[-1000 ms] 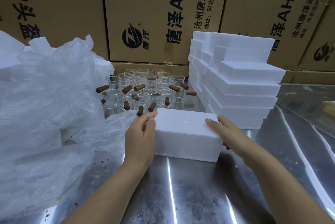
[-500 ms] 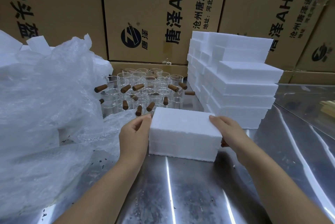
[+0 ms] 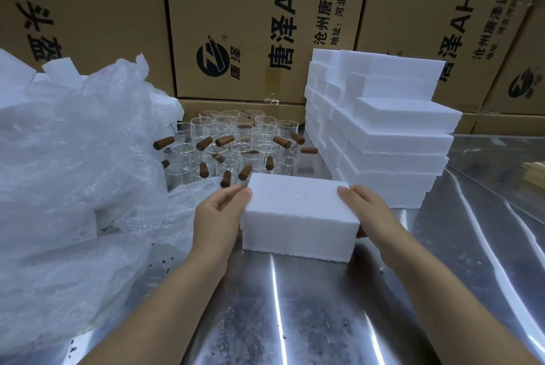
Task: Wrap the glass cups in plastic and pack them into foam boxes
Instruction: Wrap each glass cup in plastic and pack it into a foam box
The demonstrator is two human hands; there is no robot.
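A closed white foam box lies on the steel table in front of me. My left hand grips its left end, thumb on the top edge. My right hand grips the right end, fingers over the top corner and thumb hidden below. Behind the box stand several glass cups with brown wooden side handles. A heap of clear plastic wrap fills the left side and spills toward the box.
A stack of white foam boxes rises at the right rear, close behind my right hand. Brown printed cartons wall off the back. Pale wooden pieces lie at the far right edge.
Both hands have stayed on the ends of the foam box. The box has shifted slightly left and toward me, and my right-hand fingers have moved further onto its top corner.
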